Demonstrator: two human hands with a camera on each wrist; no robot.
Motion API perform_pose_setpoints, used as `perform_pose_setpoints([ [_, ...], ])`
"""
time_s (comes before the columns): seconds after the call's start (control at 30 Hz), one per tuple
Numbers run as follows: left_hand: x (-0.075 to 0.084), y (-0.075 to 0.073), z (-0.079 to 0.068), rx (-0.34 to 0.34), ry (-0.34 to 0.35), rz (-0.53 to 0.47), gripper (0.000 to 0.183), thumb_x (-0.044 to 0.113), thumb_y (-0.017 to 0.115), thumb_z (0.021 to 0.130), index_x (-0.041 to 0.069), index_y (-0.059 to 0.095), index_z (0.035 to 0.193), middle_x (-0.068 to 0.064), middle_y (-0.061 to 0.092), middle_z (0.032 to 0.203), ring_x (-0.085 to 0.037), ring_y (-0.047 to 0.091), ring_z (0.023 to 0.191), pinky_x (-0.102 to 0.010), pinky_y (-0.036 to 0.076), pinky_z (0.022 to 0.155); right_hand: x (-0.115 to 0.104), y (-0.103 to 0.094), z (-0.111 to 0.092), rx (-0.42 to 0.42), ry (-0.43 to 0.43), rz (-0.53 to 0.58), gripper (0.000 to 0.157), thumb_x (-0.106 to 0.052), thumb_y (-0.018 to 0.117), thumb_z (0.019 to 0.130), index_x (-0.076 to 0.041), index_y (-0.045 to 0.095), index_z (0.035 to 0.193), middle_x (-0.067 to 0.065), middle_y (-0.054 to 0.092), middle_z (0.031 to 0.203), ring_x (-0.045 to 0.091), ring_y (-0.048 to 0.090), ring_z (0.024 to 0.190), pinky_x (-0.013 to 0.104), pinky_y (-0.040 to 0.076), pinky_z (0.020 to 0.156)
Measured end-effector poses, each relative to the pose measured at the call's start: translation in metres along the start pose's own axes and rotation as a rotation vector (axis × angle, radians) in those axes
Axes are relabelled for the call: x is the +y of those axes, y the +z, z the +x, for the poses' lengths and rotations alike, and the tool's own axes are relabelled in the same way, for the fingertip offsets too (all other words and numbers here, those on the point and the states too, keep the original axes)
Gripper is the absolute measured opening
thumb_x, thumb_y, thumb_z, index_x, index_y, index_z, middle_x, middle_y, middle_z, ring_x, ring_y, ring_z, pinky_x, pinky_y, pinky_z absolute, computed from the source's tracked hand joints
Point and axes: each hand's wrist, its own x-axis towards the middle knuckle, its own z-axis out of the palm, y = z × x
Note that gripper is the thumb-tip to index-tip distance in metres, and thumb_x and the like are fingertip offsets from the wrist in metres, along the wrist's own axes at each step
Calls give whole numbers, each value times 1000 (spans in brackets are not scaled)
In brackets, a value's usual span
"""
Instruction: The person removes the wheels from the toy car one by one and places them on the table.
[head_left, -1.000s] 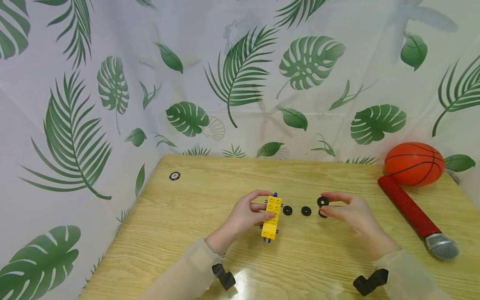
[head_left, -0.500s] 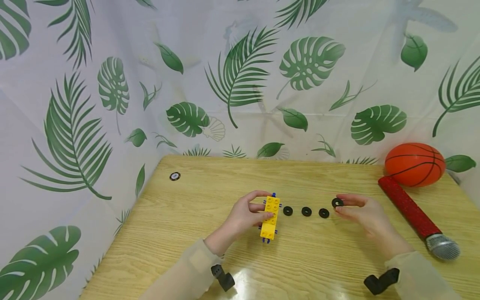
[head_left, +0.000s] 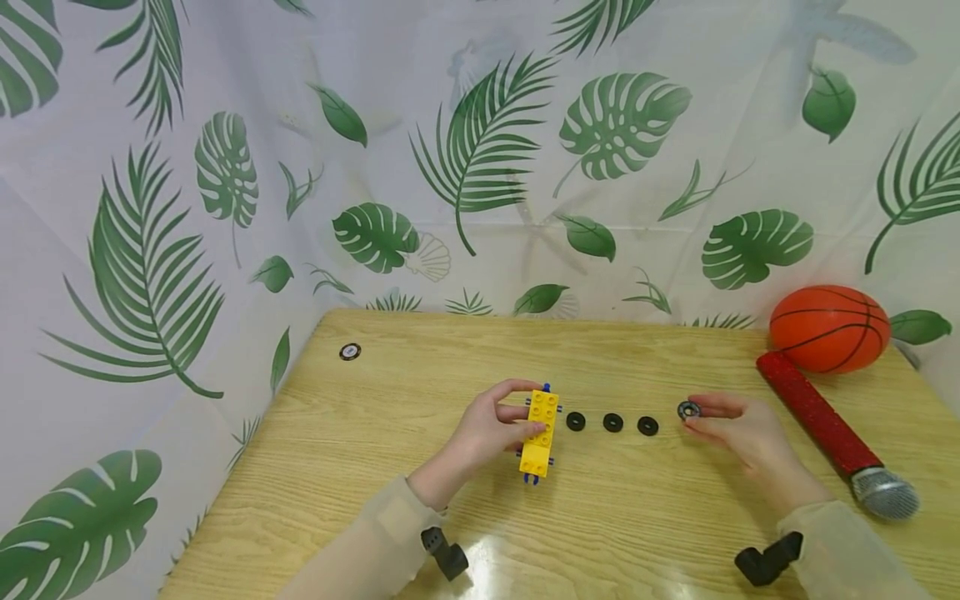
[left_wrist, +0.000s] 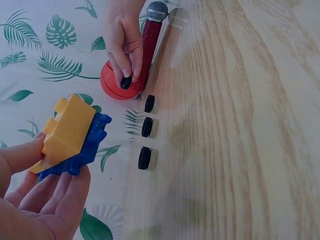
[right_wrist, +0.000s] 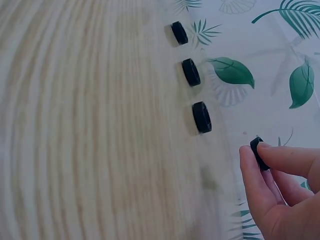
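My left hand (head_left: 487,425) grips a yellow toy car body (head_left: 542,425) made of building blocks. Blue axle stubs stick out along its sides, and the left wrist view shows its blue base (left_wrist: 92,142) underneath. To the right of it, three black toy wheels lie flat in a row: the nearest wheel (head_left: 575,422), a middle wheel (head_left: 612,422) and a far wheel (head_left: 648,426). Beyond them my right hand (head_left: 742,429) pinches another black toy wheel (head_left: 688,410) between thumb and fingertips, held above the table.
A microphone (head_left: 832,425) with a red glittery handle lies to the right of my right hand. Behind it sits an orange basketball (head_left: 829,328). A round black-and-white chip (head_left: 350,352) lies at the back left of the wooden table (head_left: 420,358). Leaf-patterned cloth hangs behind.
My right hand has moved right with the pinched wheel, off the third wheel in the row, which now shows fully. The held wheel has tilted. My left hand has barely moved.
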Motion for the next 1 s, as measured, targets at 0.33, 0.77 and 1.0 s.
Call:
perform_pose_setpoints([
  [0.33, 0, -1, -2, 2, -2, -5, 46, 10, 74, 88, 25, 61, 129, -11, 75, 111, -21, 72, 91, -34, 62, 72, 14, -7, 5, 31, 113, -29, 52, 13, 70, 83, 21, 48, 130, -8, 67, 89, 7, 71, 80, 30, 62, 76],
  [0.77, -1, -3, 0, -6, -2, -10, 47, 9, 74, 88, 24, 60, 130, -10, 75, 111, -21, 72, 91, -34, 62, 72, 15, -10, 7, 39, 132, -43, 43, 13, 69, 84, 20, 55, 123, -8, 65, 88, 9, 72, 77, 29, 62, 74],
  [1.0, -2, -2, 0, -8, -6, -14, 47, 9, 74, 88, 25, 60, 130, -10, 75, 110, -20, 72, 90, -33, 62, 71, 17, -9, 8, 57, 146, -181, 57, 9, 71, 84, 28, 43, 130, -8, 65, 88, 1, 69, 75, 26, 62, 73],
])
